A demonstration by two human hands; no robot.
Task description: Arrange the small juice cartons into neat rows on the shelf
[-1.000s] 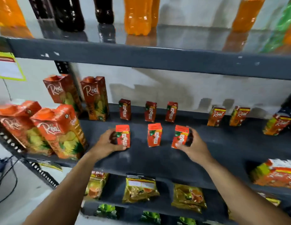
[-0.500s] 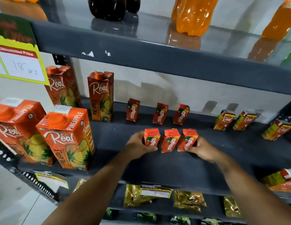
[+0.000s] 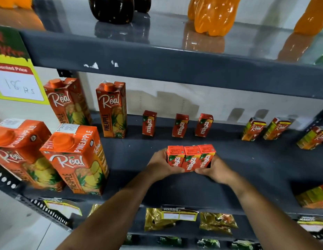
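— Where do we have the front Maaza cartons (image 3: 191,158)?

— All three upright on the dark grey shelf (image 3: 256,159), side by side and touching, squeezed between our hands. Our left hand (image 3: 161,164) cups the left carton; our right hand (image 3: 215,169) presses the right one, fingers curled around it.

— And the back row?

— Three more Maaza cartons (image 3: 180,125) stand apart near the wall, with tall Real pineapple cartons (image 3: 112,110) at left.
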